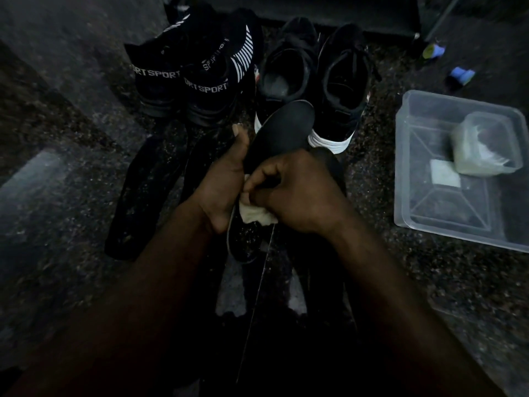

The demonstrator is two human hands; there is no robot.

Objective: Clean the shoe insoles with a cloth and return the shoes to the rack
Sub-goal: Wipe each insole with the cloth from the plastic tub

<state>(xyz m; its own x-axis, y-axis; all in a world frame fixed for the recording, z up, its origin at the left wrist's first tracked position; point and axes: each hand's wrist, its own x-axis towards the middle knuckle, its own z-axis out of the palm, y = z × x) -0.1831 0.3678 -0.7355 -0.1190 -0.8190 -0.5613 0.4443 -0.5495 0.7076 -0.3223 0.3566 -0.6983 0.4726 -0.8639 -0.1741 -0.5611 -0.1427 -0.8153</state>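
Observation:
My left hand [226,179] grips a black insole [282,133] by its left edge and holds it tilted up over the floor. My right hand [294,193] is closed on a pale cloth [254,214] and presses it against the insole's lower part. Two more dark insoles [143,196] lie flat on the floor to the left, and another [246,242] shows under my hands. A pair of black "SPORT" sock shoes [183,78] stands at the back left. A pair of black sneakers with white soles [340,87] stands at the back right.
A clear plastic tub [429,202] with a smaller clear container [486,147] inside sits on the dark speckled floor at the right. Small blue and green items [461,75] lie behind it. The dark base of a rack [343,15] runs along the back.

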